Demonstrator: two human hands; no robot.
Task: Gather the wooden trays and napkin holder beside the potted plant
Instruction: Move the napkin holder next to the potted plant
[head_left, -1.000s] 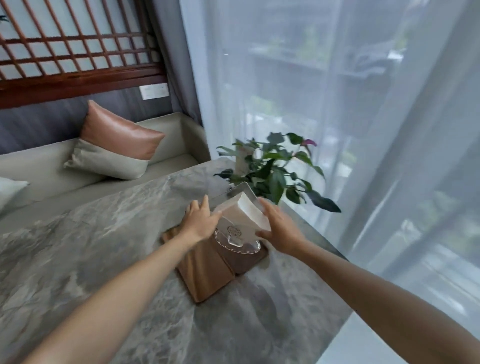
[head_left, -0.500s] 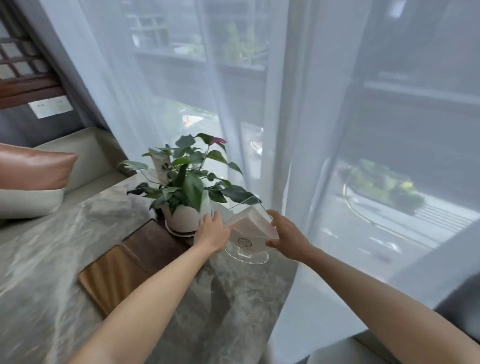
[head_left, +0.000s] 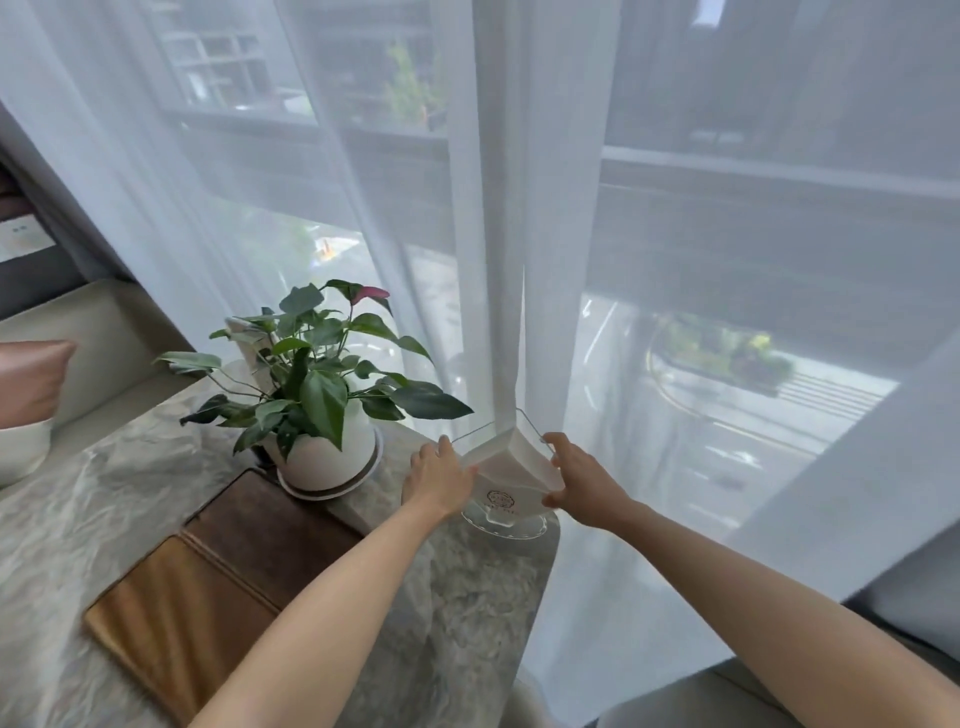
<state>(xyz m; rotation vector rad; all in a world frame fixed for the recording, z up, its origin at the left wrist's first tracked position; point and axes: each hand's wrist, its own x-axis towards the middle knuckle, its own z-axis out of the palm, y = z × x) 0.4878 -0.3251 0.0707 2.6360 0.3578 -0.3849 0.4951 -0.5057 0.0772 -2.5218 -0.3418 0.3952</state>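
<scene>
A clear napkin holder (head_left: 511, 480) full of white napkins stands on its round base at the table's right corner, right of the potted plant (head_left: 319, 410). My left hand (head_left: 439, 478) presses its left side and my right hand (head_left: 579, 480) its right side. Two wooden trays lie flat on the marble table (head_left: 62, 530) in front of the plant's white pot: a dark one (head_left: 270, 535) nearest the pot and a lighter one (head_left: 182, 618) closer to me, touching edge to edge.
A sheer white curtain (head_left: 498, 260) hangs right behind the holder, touching its top. The table edge runs just right of the holder. A bench with a pink and white cushion (head_left: 26, 395) lies at the far left.
The holder went from above the trays to the table corner right of the plant, both hands still on it. My view swung right toward the window.
</scene>
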